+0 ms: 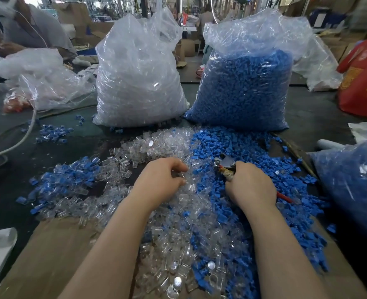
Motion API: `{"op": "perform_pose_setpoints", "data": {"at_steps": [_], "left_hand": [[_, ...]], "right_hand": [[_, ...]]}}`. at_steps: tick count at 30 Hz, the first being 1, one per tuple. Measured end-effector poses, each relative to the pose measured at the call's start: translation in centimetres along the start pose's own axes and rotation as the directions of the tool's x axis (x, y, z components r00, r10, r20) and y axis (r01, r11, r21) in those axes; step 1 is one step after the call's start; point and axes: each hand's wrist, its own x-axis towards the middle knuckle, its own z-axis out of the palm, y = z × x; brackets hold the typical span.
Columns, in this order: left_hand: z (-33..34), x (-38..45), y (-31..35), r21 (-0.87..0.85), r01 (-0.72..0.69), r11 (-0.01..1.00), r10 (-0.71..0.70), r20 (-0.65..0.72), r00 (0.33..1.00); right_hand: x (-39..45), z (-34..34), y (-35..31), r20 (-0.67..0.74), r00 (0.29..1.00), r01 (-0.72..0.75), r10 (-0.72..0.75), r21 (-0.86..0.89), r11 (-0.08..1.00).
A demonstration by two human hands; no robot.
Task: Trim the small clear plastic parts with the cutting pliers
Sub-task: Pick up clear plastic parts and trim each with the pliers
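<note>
A loose heap of small clear plastic parts [156, 147] spreads across the middle of the table. My left hand [163, 180] lies on this heap with its fingers curled down among the clear parts; whether it holds one is hidden. My right hand [250, 185] grips the cutting pliers [225, 164], whose metal head points up and left over the pile. A red handle tip sticks out behind the hand at the right. Beside the clear parts lies a heap of small blue plastic parts [243, 147].
Two big plastic bags stand behind the heaps, one of clear parts [139, 83] and one of blue parts [247, 91]. Another bag of blue parts [355, 180] sits at the right. Brown cardboard [55, 251] lies under the near pile. Other people sit at the left and right.
</note>
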Motion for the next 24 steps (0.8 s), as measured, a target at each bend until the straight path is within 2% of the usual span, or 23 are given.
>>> {"op": "perform_pose_setpoints", "data": {"at_steps": [3,9,12,16,19,21,24], "left_hand": [[0.04,-0.03,-0.12,0.018,-0.021,1.000,0.021,0.005,1.000],[0.08,-0.03,-0.30,0.049,-0.065,0.997,0.066,-0.034,0.997],[0.24,-0.10,-0.02,0.047,-0.098,0.994,0.098,-0.005,0.995],[0.13,-0.09,0.21,0.053,-0.108,0.993,0.106,0.042,0.993],[0.20,-0.13,0.30,0.068,-0.112,0.991,0.111,0.011,0.994],[0.27,-0.10,0.32,0.077,-0.099,0.992,0.102,-0.032,0.994],[0.02,-0.05,0.19,0.098,-0.068,0.993,0.082,-0.140,0.987]], "right_hand": [[0.03,0.18,-0.13,-0.024,0.999,0.034,-0.034,0.000,0.999],[0.04,0.19,-0.16,-0.102,0.995,-0.011,0.012,0.009,1.000],[0.08,0.05,-0.17,-0.129,0.991,-0.019,0.024,0.042,0.999],[-0.04,0.10,0.09,-0.196,0.981,0.008,0.005,0.065,0.998],[0.09,-0.07,0.15,-0.236,0.972,0.038,-0.013,0.101,0.994],[0.26,-0.24,0.23,-0.183,0.983,0.054,-0.028,0.140,0.989],[0.19,-0.52,0.21,-0.022,0.997,0.080,-0.078,0.192,0.978]]}}
